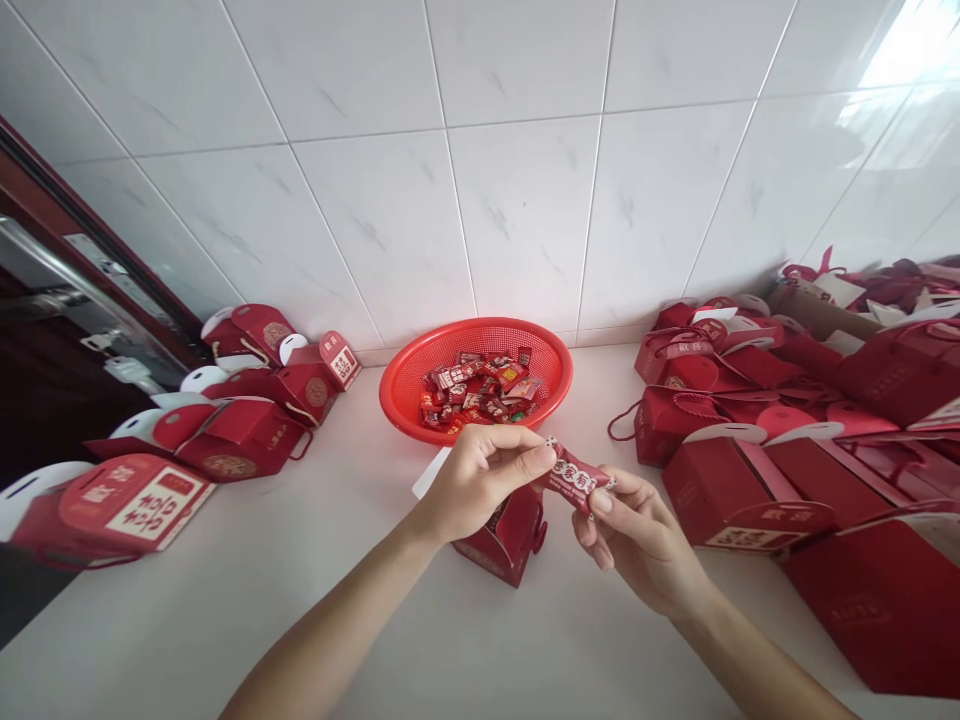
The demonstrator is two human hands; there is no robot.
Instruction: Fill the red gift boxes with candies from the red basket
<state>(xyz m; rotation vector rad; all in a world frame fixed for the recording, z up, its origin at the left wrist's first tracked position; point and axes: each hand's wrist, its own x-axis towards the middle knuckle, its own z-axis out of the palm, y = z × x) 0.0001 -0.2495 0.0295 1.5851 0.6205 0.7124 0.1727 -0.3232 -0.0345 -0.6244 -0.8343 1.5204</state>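
A red wrapped candy (574,478) with white lettering is stretched between my two hands. My left hand (480,480) pinches its left end between thumb and fingers, while my right hand (634,525) grips the right end. Beneath them a small red box (502,545) stands on the white table (420,640), partly hidden by my left hand; a white flap sticks out at its left. Just behind, a red plastic basket (553,400) holds several wrapped candies (487,385) in red and other colours.
Several red gift boxes (244,437) stand at the left, near a dark door with a metal handle (45,300). Many more red boxes (742,490) crowd the right side, some stacked. A white tiled wall (517,220) rises behind the basket.
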